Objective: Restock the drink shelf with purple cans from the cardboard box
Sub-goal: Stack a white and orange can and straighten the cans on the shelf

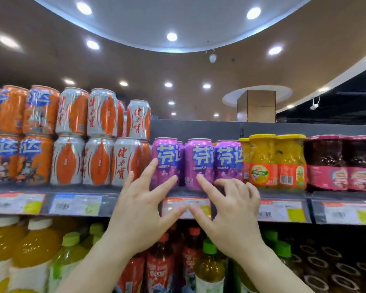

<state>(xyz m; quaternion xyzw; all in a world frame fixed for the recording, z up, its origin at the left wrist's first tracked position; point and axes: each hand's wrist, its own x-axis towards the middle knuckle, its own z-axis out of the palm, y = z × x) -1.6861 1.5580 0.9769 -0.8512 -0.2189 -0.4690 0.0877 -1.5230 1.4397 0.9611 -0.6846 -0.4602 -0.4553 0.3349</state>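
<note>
On the dark grey drink shelf (pixel 106 188) I see silver-and-orange cans (pixel 99 161) stacked at left. My left hand (pixel 138 212) is spread wide, fingertips against the leftmost purple aluminium can (pixel 165 157), grasping nothing. My right hand (pixel 232 210) is likewise released, forefinger touching the middle purple can (pixel 199 159). A third purple can (pixel 228 159) stands just beside yellow-lidded fruit jars (pixel 277 161).
</note>
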